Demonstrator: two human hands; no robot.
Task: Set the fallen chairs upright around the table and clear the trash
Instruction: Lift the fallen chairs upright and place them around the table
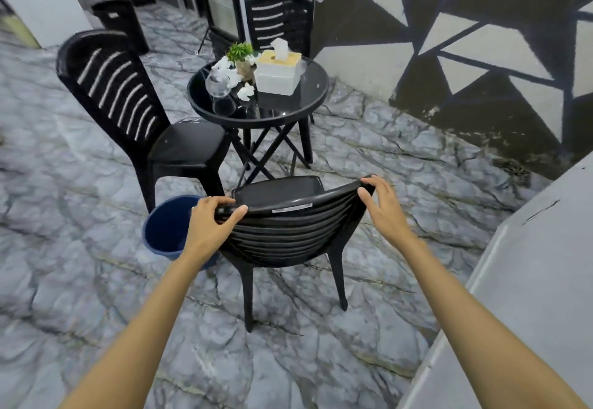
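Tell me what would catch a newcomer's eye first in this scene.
The near black plastic chair stands upright in the foreground, the left hand gripping its backrest and the right hand touching the other top corner. Beyond it, crumpled white tissues litter the round glass table, and a blue bucket stands on the floor left of the chair.

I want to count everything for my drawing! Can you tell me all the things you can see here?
table: one, black, round, middle
chairs: three, black, upright; near chair, left chair, far chair
tissue box: one, white, on table
plant: one, green, on table
crumpled tissues: several, white, on table
glass: one, clear, on table
bucket: one, blue, floor left of near chair
bin: one, black, far left
left hand: one, grips near chair's backrest top
right hand: one, touches backrest's right corner
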